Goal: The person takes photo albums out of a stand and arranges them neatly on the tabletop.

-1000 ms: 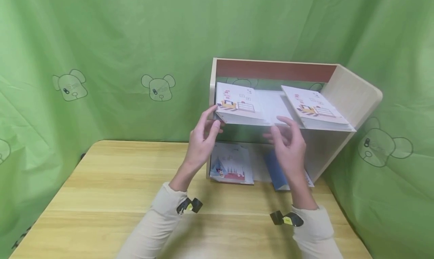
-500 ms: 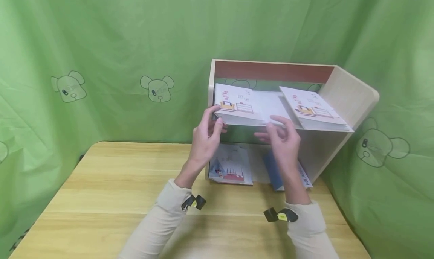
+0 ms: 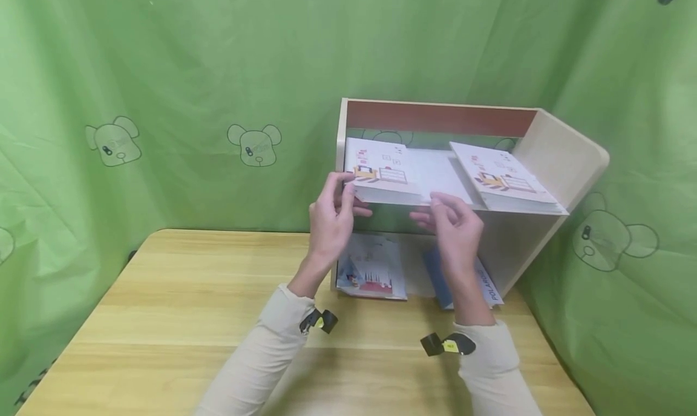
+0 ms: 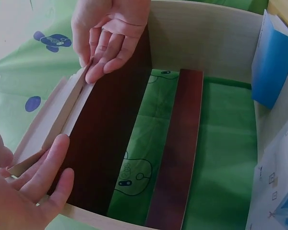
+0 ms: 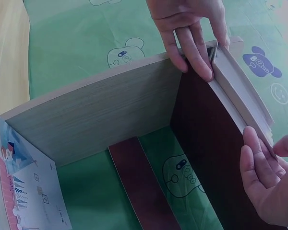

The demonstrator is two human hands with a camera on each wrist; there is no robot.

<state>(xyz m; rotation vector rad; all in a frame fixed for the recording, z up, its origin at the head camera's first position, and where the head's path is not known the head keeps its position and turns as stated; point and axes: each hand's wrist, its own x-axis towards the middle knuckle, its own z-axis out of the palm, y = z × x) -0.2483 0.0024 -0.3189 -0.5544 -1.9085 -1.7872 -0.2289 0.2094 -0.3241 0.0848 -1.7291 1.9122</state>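
Note:
On the upper shelf of a small wooden bookshelf, a white book with a yellow truck picture lies flat at the left. My left hand grips its front left corner, index finger on the cover and thumb at the front edge. My right hand pinches near its front right corner with thumb and index finger. In both wrist views, the book's edge runs between the two hands, and the other fingers reach along the underside of the shelf board.
A similar white book lies at the right of the upper shelf. Below are a picture book and a blue book, partly behind my right hand. The shelf stands on a wooden table before a green curtain.
My right hand has shifted left, and its thumb and index finger have come together at the shelf's front edge. The left hand has moved slightly right onto the book's corner.

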